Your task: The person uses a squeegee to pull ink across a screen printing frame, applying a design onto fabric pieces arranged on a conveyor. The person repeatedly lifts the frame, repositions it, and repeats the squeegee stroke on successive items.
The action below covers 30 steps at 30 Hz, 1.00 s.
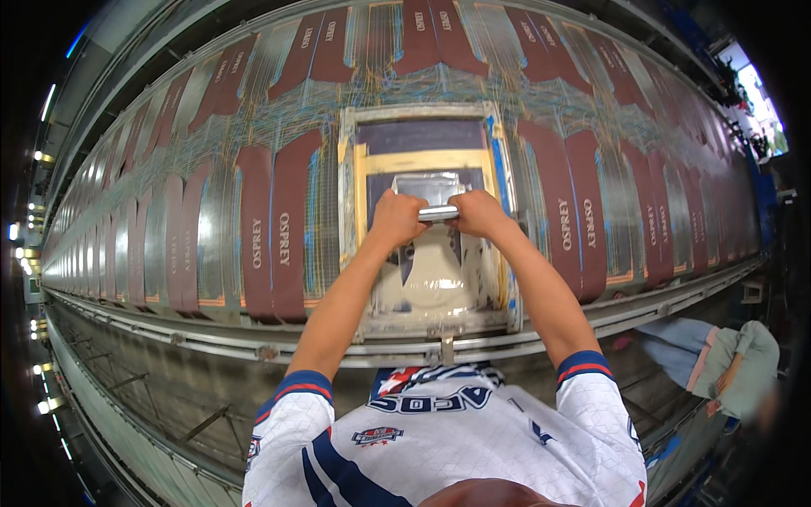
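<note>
1. Both hands are curled closed on one metal bar [438, 214]: the left hand [397, 221] grips its left end, the right hand [483, 214] its right end. The knuckles hide both ends of the bar, whose shiny middle shows between them.
2. At the far left, lights [48, 101] shine beyond a long table [221, 237], which is marked with coloured lines.
3. Nearer, maroon panels [291, 190] with pale lettering lie on the table in rows, the closest pair just left of the frame.
4. In the middle, a rectangular frame [347, 160] lies on the table, and the bar is over its inner area. Yellow tape [422, 160] borders the inside; a glossy cream coating [439, 291] spreads on the near side of the bar. The left forearm covers part of the frame's lower left, the right forearm part of its right edge.
5. On the near side, a rail [220, 340] runs along the table between it and the person's body.
6. Blue tape [500, 169] lines the frame's right side, with more maroon panels beyond.
7. At the far right, a co-worker [735, 363] in a pale top is near the table, well apart from the frame.
</note>
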{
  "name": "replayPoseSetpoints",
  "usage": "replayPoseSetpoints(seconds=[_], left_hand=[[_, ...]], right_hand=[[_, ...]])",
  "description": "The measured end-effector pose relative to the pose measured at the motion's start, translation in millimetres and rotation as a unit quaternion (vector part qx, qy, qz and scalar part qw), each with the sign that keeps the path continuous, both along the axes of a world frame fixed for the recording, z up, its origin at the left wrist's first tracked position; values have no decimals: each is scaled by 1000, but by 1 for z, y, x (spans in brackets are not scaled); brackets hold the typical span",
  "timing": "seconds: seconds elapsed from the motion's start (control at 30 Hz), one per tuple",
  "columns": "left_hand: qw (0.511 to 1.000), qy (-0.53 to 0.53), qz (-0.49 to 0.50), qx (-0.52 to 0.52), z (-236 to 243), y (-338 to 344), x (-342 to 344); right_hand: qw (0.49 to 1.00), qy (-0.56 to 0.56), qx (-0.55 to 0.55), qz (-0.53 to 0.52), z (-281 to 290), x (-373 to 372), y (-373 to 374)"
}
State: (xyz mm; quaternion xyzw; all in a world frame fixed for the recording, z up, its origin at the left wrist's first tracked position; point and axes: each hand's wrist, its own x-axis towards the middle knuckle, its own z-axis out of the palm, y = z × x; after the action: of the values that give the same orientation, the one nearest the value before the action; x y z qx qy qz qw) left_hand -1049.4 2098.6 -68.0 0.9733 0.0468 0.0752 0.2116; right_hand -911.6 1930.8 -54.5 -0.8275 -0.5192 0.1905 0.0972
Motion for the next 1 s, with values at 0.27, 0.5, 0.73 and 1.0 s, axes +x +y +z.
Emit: replayPoseSetpoints(seconds=[0.27,0.5,0.73,1.0], left_hand=[[999,12,-7,-45,-12,65,76],[998,10,-6,-59,-11,40,52],[996,-11,1,-88,-9,-63,-86],[997,-26,63,-38,-16,-95,-137]], right_hand=[[996,61,-40,-60,-2,65,69],[999,25,10,-19,-9,39,41],[999,3,31,30,-11,-84,-58],[923,59,270,-270,14,-35,-83]])
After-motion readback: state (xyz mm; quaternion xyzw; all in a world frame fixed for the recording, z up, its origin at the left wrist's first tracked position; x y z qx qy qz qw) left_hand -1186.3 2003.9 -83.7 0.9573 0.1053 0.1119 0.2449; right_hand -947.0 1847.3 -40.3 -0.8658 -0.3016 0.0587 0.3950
